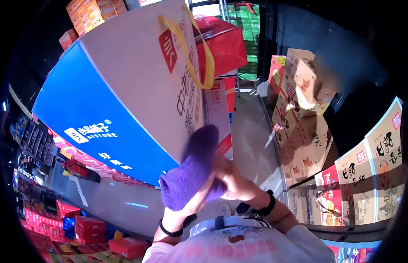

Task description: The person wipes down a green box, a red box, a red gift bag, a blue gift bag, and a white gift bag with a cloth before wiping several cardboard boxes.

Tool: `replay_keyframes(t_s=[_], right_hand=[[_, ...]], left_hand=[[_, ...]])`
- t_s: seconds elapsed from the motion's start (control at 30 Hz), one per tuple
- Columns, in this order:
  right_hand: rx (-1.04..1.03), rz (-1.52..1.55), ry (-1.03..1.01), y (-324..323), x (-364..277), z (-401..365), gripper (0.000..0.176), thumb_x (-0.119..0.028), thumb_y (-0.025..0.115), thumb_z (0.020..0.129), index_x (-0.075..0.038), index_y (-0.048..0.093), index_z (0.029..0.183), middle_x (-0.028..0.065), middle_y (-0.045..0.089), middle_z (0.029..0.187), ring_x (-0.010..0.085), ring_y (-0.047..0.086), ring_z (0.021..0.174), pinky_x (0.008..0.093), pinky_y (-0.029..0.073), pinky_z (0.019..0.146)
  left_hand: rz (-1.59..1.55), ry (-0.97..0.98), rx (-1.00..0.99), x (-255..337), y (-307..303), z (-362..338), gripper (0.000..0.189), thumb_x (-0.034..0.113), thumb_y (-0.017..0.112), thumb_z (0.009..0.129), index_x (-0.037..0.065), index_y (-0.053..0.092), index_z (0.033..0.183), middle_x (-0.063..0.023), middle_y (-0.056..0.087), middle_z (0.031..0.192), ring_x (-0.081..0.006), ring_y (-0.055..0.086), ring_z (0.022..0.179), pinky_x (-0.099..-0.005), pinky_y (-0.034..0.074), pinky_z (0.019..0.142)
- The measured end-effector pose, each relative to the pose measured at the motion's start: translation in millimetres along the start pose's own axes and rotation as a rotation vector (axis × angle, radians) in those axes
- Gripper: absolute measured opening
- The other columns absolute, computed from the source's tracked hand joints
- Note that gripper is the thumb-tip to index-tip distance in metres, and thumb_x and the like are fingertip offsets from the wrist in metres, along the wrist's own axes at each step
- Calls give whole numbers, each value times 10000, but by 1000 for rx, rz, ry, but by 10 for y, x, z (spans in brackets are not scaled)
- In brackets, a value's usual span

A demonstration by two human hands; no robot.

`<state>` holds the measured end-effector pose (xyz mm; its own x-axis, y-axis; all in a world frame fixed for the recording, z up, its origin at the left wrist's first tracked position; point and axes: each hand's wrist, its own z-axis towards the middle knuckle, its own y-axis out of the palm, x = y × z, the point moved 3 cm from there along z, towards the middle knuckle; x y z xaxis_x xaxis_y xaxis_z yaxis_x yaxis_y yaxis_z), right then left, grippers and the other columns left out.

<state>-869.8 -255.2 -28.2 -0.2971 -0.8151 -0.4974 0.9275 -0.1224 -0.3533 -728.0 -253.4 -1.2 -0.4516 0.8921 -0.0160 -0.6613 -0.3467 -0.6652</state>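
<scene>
Purple cloth (188, 175) bunched at both hands, beside the lower corner of a blue-and-white box (112, 127).
The right hand (230, 179) pinches the cloth's right side, with fabric showing above and below this grip; the left hand (196, 204) is mostly covered by the cloth, its fingers hidden, so I cannot tell whether that grip is spread or pressed together.

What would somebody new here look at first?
Probably the big blue-and-white box with its yellow handle, looming in the upper left. Next, perhaps the bright purple cloth near the middle, against the person's right hand. Then maybe the tan cartons stacked on the right.
</scene>
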Motion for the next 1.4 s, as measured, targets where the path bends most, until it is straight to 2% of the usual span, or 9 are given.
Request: replay_keyframes(t_s=[0.13, 0.17, 0.27, 0.4, 0.53, 0.6, 0.67, 0.73, 1.4], right_hand=[[91, 30, -88, 29, 93, 105, 571, -127, 629, 745, 18, 412, 1252, 230, 351, 1342, 409, 297, 1270, 455, 289, 1019], [117, 66, -51, 86, 170, 47, 556, -125, 626, 752, 18, 416, 1247, 230, 363, 1332, 405, 320, 1256, 443, 297, 1012], [190, 365, 212, 218, 391, -184, 483, -102, 628, 745, -6, 466, 1190, 220, 431, 1264, 385, 430, 1164, 395, 340, 968], [145, 120, 92, 312, 522, -457, 483, -133, 669, 712, -33, 498, 1152, 202, 460, 1231, 377, 434, 1154, 399, 343, 959], [89, -31, 127, 165, 354, -366, 481, -153, 655, 707, -6, 501, 1138, 201, 471, 1216, 385, 433, 1149, 439, 340, 964], [27, 253, 337, 158, 374, -362, 550, -153, 657, 700, 15, 462, 1186, 218, 428, 1270, 397, 380, 1208, 441, 310, 1003], [78, -150, -67, 39, 136, -67, 604, -168, 667, 706, 25, 430, 1226, 239, 385, 1305, 420, 324, 1249, 450, 282, 1026], [59, -141, -97, 90, 229, -116, 633, -180, 675, 718, 28, 406, 1251, 246, 362, 1318, 440, 302, 1255, 474, 264, 1031], [-239, 229, -561, -203, 739, 453, 397, -147, 496, 792, -152, 526, 1188, 129, 432, 1290, 340, 343, 1255, 524, 261, 1044]], left_hand=[[58, 52, -27, -56, 62, 125, 507, 156, 620, 620, 161, 586, 1126, -131, 578, 1017, -336, 569, 903, -458, 448, 676], [-30, -27, -4, -136, 235, -141, 552, 4, 646, 577, 60, 597, 1124, -168, 568, 1086, -344, 564, 966, -400, 431, 857], [-25, -13, -112, -78, 321, -59, 407, 247, 627, 764, 156, 542, 1152, -100, 614, 854, -262, 628, 702, -342, 498, 555], [-272, -189, -300, -70, 655, -382, 477, 25, 594, 591, 75, 604, 1065, -161, 562, 1038, -357, 550, 936, -434, 456, 731], [-201, 163, -145, -61, 586, -310, 505, 47, 599, 558, 33, 597, 1062, -167, 540, 1026, -377, 535, 938, -472, 425, 764], [-32, 131, -104, 2, 297, -139, 414, 198, 569, 771, 185, 530, 1183, -29, 534, 1124, -189, 581, 935, -307, 498, 668], [-94, 150, -101, -137, 245, -294, 489, 120, 661, 547, 52, 626, 1030, -140, 553, 960, -353, 544, 929, -477, 426, 769], [-37, 22, -38, -1, -74, 252, 276, 190, 618, 725, 130, 585, 992, -41, 571, 797, -204, 602, 631, -318, 476, 538], [745, -471, -92, 259, 453, 232, 341, 206, 611, 741, 11, 588, 1020, -154, 585, 869, -323, 577, 780, -408, 420, 733]])
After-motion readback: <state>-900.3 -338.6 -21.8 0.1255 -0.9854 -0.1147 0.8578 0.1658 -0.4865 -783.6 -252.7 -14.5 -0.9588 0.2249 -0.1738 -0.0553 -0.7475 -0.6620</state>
